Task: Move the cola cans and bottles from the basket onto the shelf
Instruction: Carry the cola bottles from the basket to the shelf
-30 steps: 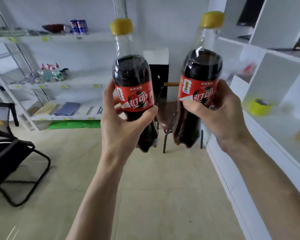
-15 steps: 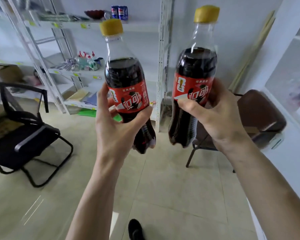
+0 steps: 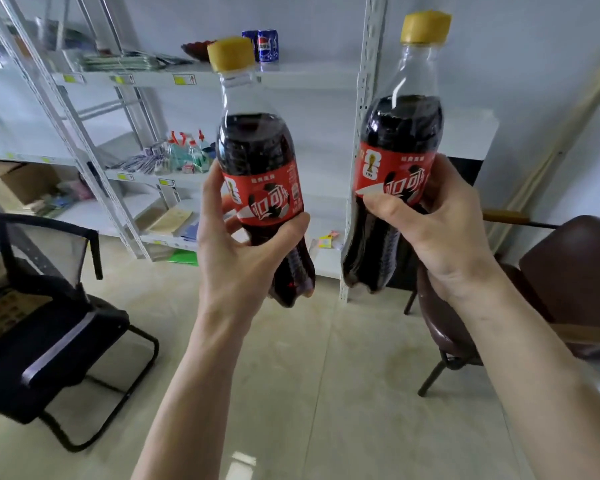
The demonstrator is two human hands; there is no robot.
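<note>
My left hand (image 3: 236, 258) grips a cola bottle (image 3: 257, 157) with a yellow cap and red label, held upright in front of me. My right hand (image 3: 444, 230) grips a second, matching cola bottle (image 3: 400, 140), also upright, a little higher and to the right. Behind them stands a white metal shelf (image 3: 305, 81) against the wall. Two blue cola cans (image 3: 264, 45) stand on its upper board. The basket is not in view.
A black mesh chair (image 3: 49, 306) stands on the floor at the left. A dark brown chair (image 3: 568, 282) is at the right. The shelf's middle board carries spray bottles and packets (image 3: 177, 157); the lower one holds papers (image 3: 174, 220). A cardboard box (image 3: 18, 185) sits far left.
The view has swung left and closer to the metal shelf, which now fills the background. Both hands still hold their bottles upright in the same grip.
</note>
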